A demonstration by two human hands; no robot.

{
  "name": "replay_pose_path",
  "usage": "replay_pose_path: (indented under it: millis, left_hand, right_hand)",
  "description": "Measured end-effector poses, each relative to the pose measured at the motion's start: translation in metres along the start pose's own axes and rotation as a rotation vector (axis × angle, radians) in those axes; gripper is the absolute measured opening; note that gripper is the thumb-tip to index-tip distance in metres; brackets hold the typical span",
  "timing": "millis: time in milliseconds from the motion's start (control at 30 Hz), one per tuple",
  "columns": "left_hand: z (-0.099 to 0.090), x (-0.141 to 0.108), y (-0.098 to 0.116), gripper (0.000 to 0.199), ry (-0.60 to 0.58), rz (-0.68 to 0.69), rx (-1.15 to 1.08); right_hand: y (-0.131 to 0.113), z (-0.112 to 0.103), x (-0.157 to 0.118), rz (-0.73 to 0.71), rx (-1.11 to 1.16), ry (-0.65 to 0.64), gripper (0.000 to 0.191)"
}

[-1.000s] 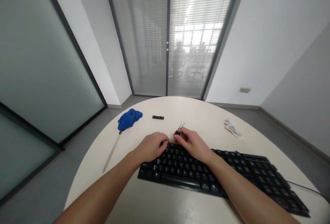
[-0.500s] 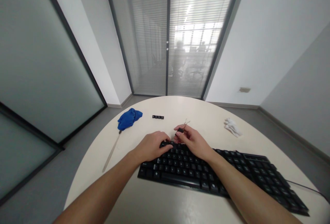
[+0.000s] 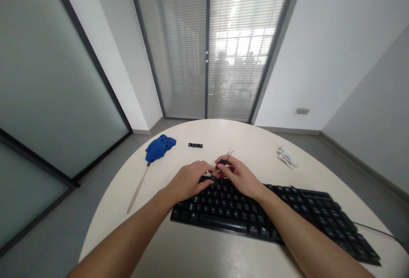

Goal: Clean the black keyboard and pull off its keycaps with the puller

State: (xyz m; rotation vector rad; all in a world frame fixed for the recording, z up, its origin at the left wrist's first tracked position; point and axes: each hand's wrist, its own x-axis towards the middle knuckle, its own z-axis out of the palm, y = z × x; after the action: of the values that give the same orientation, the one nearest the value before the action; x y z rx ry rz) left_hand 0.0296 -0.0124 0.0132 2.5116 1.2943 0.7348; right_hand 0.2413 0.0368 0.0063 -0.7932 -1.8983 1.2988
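Note:
A black keyboard (image 3: 223, 210) lies at a slant across the near part of the table. Over its upper left corner is my left hand (image 3: 192, 179), thumb on the keys and fingers curled at the back edge, gripping it there. My right hand (image 3: 238, 176) is closed on a keycap puller (image 3: 223, 162), a small black handle with thin wire ends sticking out past the fingers. The puller is just above the keyboard's top row, close to my left fingertips. What its lower end touches is hidden by the fingers.
Several loose black keycaps (image 3: 195, 145) sit in a row beyond my left hand. To the left are a blue cloth (image 3: 159, 147) and a thin pale stick (image 3: 138, 189) with a dark tip. A crumpled white cloth (image 3: 286, 157) lies at right; the keyboard's cable (image 3: 373, 228) trails off the right side.
My left fingertips have shifted slightly right, closer to the puller. The puller has tilted a little in my right hand. The rest of the table stays as it was.

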Motion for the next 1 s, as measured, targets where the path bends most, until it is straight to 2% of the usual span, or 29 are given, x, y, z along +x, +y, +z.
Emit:
replay_pose_path:
  millis: [133,533,600,767,900,1000]
  left_hand:
    - [-0.001,0.0,0.003,0.018,-0.028,0.092,0.068]
    - [-0.002,-0.001,0.004,0.019,-0.026,0.216,0.151]
    - [0.0,-0.001,0.002,0.017,0.04,0.148,0.107]
    - [0.005,0.002,-0.014,0.013,0.208,-0.123,-0.037]
    - [0.004,0.007,-0.033,0.013,0.244,-0.292,-0.08]
    - [0.002,0.008,-0.044,0.014,0.222,-0.39,-0.083]
  right_hand:
    - [0.0,0.001,0.0,-0.002,0.056,-0.009,0.029]
    - [-0.002,0.001,0.0,-0.002,0.076,-0.017,0.025]
    - [0.0,0.001,0.001,0.017,0.105,0.01,0.027]
    - [0.005,-0.001,0.004,0.07,0.137,0.128,0.036]
    - [0.004,-0.001,0.006,0.076,0.105,0.118,0.036]
    - [0.004,0.0,0.005,0.085,0.087,0.103,0.034]
